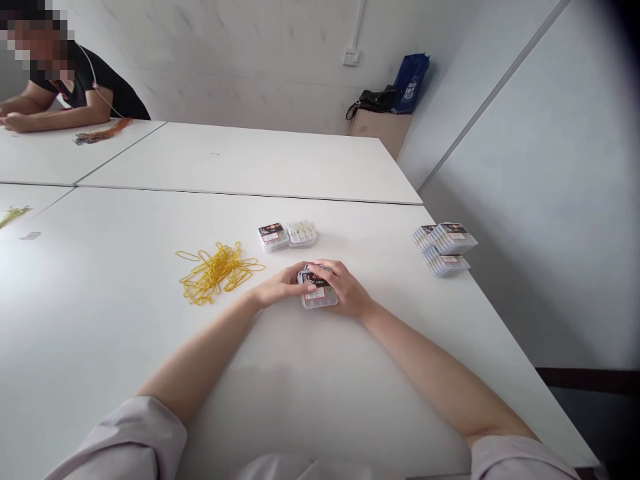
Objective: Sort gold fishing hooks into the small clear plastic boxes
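A stack of small clear plastic boxes with black and red labels is gripped between my two hands at the middle of the table. My left hand holds its left side, the thumb lying over the top label. From the right, my right hand wraps round the stack with its fingers across the far edge. Just beyond stand two short piles of like boxes, one labelled pile and one pale pile. To the left of my hands lies a loose heap of yellow rubber bands.
More stacked boxes stand near the right table edge. At the upper left a person leans on the far table beside an orange-brown bundle. A blue bag and a black bag rest on a carton by the wall.
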The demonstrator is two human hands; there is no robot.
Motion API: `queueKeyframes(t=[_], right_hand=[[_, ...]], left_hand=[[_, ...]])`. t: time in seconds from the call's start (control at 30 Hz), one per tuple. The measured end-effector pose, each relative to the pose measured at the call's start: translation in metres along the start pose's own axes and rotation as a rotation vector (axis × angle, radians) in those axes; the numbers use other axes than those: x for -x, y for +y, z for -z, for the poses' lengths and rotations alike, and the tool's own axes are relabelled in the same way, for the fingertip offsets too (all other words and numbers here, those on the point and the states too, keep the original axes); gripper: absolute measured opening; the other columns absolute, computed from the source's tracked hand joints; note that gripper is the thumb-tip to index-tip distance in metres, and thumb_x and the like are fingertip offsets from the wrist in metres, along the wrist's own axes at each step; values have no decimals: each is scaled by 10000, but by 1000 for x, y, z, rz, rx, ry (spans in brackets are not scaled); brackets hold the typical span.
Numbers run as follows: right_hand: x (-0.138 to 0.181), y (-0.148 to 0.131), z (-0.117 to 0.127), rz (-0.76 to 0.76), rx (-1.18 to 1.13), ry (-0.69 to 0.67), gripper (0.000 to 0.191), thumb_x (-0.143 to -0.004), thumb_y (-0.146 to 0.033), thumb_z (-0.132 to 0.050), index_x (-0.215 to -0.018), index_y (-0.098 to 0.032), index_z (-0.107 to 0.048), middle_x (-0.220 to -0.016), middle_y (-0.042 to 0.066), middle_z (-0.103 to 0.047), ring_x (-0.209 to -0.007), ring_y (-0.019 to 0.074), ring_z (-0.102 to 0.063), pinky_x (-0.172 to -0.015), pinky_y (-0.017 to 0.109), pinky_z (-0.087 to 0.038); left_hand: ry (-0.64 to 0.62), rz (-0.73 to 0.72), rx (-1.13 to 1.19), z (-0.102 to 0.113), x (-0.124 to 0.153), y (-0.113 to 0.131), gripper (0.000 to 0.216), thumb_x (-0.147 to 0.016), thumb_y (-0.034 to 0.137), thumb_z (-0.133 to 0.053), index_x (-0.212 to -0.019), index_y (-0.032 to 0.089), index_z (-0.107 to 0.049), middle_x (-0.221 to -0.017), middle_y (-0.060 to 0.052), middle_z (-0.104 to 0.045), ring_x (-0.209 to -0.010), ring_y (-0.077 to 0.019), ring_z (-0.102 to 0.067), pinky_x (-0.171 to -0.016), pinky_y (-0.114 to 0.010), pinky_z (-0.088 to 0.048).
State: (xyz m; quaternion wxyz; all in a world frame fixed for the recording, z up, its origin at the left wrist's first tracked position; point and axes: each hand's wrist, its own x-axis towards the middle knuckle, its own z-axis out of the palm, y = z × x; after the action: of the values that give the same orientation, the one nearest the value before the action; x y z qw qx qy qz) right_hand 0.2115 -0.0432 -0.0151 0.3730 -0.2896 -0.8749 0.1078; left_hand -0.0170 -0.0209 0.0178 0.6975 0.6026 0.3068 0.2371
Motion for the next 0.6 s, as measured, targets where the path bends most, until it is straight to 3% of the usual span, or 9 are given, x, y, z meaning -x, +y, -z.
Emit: queueKeyframes(t=[0.07,0.17,0.2,0.27,0.33,0.4,0.5,0.6], right_hand=[[0,3,1,-23,-20,-29,906,-856,-490,-748,-1587,-344,-233,-1478,164,-461,-1366,337,-481,-1074,568,-488],[1,5,2,-63,-115,-74,1147,-764,-673,-751,-1624,-310,-86,-1643,192,-245,-1514,377,-289,-1172,623,-357],[1,4,1,-107,-178,-69,1166,-765,-728,-708,-1629,-294,-54,-1674,193,-175,-1537,374,-245,-1191,618,-328],[-1,1,-3,-281,-347,-9,1029,-876,-756,-536,-1630,-260,-40,-1694,186,-143,-1541,331,-268,-1201,567,-336],[-6,-3,-10,-523,-507,105,849,-972,-714,-367,-1617,-224,-113,-1660,191,-272,-1498,285,-377,-1169,505,-402],[-12,-9,-18,-692,-622,193,728,-1003,-672,-310,-1561,-205,-276,-1561,177,-461,-1403,260,-511,-1139,471,-446],[-23,-17,-31,-826,-699,379,648,-982,-665,-371,-1408,-188,-470,-1388,151,-635,-1308,260,-599,-1126,465,-466],[-33,-24,-42,-881,-730,518,608,-955,-646,-443,-1326,-172,-527,-1383,154,-637,-1308,257,-596,-1120,441,-476]], left_hand=[[67,-45,-11,-5,-5,-4,668,-760,404,-808,-1322,155,-545,-1217,-126,-683,-1132,-273,-651,-964,-395,-515],[141,-118,-54,-6,-9,-8,783,-730,326,-830,-1391,164,-445,-1171,-123,-680,-1075,-252,-665,-944,-399,-522],[157,-140,-95,-6,-9,-9,783,-733,306,-826,-1396,169,-432,-1188,-126,-672,-1087,-247,-659,-960,-402,-516],[177,-199,-180,-6,-8,-11,706,-759,280,-798,-1362,174,-447,-1240,-135,-646,-1127,-243,-642,-997,-401,-498],[187,-265,-228,-10,-8,-14,606,-786,252,-750,-1315,180,-462,-1286,-142,-616,-1152,-244,-630,-1001,-389,-493],[220,-300,-264,-16,-11,-19,604,-782,192,-704,-1326,186,-442,-1299,-149,-600,-1178,-257,-618,-995,-394,-494],[312,-346,-347,-26,-18,-28,758,-749,143,-667,-1437,191,-353,-1422,-183,-514,-1271,-287,-561,-1052,-441,-456],[454,-329,-348,-31,-22,-32,988,-691,166,-707,-1544,185,-209,-1450,-194,-473,-1336,-308,-498,-1109,-471,-403]])
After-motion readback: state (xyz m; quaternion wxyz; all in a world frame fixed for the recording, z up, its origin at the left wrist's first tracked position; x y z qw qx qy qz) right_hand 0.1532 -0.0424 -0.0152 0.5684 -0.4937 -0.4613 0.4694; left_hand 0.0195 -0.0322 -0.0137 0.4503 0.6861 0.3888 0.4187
